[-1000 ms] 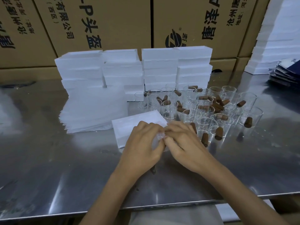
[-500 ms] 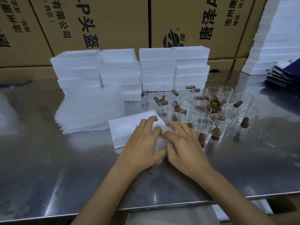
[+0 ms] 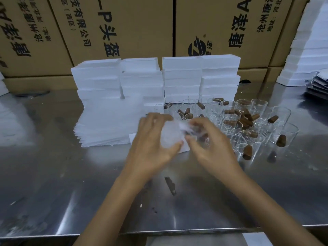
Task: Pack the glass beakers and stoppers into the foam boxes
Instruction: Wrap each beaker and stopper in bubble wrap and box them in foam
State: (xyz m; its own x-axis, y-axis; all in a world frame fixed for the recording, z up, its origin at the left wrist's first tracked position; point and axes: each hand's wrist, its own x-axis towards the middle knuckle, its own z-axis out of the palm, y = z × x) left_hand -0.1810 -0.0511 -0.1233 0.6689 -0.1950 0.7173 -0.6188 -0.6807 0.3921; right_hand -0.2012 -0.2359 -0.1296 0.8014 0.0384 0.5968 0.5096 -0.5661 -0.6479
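Left hand (image 3: 154,139) and right hand (image 3: 211,146) raised above shiny steel table (image 3: 71,183), fingers curled round blurred white translucent wrapped bundle (image 3: 171,134) between them; contents unclear; clear glass beakers (image 3: 252,139) with brown tapered stoppers (image 3: 247,152) clustered right of hands; stacked white foam boxes (image 3: 182,77) behind; flat white foam sheet pile (image 3: 108,126) at left.

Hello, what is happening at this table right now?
A person is packing. Both hands, left hand and right hand, hold a blurred, white-wrapped bundle above the shiny steel table. Clear glass beakers with brown stoppers wait at the right; white foam boxes are stacked behind.
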